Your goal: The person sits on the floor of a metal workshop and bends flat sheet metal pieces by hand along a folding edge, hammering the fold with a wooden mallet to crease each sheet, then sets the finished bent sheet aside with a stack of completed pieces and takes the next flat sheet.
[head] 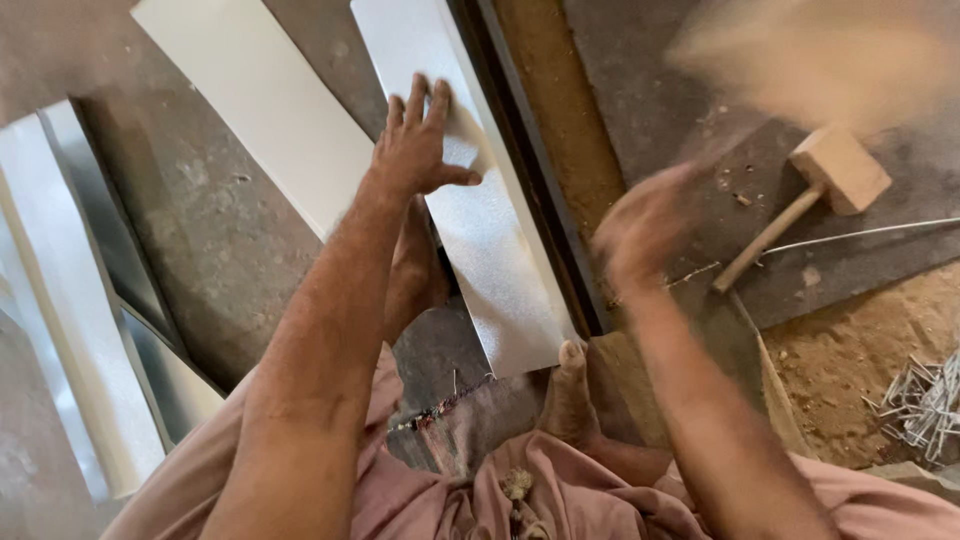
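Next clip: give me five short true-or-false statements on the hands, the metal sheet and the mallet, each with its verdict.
1. The left hand lies flat on the metal sheet. True.
2. The right hand grips the wooden mallet. False: the mallet lies on the floor, apart from that hand, which is blurred.
3. A bare foot rests at the sheet's near end. True.
4. The pile of metal pieces sits on the sheet. False: it lies on the sandy ground at the right edge.
5. The left hand is closed in a fist. False: its fingers are spread open.
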Tool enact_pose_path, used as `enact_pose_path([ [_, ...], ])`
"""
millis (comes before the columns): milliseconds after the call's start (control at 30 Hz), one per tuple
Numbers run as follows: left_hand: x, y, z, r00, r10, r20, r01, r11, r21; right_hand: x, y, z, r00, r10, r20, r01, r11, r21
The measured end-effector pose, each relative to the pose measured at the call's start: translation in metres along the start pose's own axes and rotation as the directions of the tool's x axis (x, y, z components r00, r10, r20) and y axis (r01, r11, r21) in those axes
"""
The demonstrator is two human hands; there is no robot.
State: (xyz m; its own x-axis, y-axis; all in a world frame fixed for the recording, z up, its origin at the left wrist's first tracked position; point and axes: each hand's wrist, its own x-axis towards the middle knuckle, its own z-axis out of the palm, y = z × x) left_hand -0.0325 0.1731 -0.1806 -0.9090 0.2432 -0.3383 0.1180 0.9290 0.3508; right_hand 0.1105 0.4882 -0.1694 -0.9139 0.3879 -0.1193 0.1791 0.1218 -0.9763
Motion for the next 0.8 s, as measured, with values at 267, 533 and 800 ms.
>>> enact_pose_path([
  [267,-0.135,0.081,0.091,0.892,-0.179,-0.416,0.081,0.967,-0.241,-0.090,0.054,-0.066,0.882,0.372,0.290,-0.099,0.748,-0.656],
  [533,-0.214,0.098,0.148,0.885,-0.390,-0.254,0.005,0.553,-0.833,-0.164,0.024,-0.100,0.823,0.530,0.202,-0.501,0.847,-0.179],
  [800,-0.178,0.075,0.113,0.887,-0.439,-0.141,0.206,0.650,-0.731,-0.152,-0.070,-0.122,0.961,-0.073,-0.267,0.176,0.906,0.384],
])
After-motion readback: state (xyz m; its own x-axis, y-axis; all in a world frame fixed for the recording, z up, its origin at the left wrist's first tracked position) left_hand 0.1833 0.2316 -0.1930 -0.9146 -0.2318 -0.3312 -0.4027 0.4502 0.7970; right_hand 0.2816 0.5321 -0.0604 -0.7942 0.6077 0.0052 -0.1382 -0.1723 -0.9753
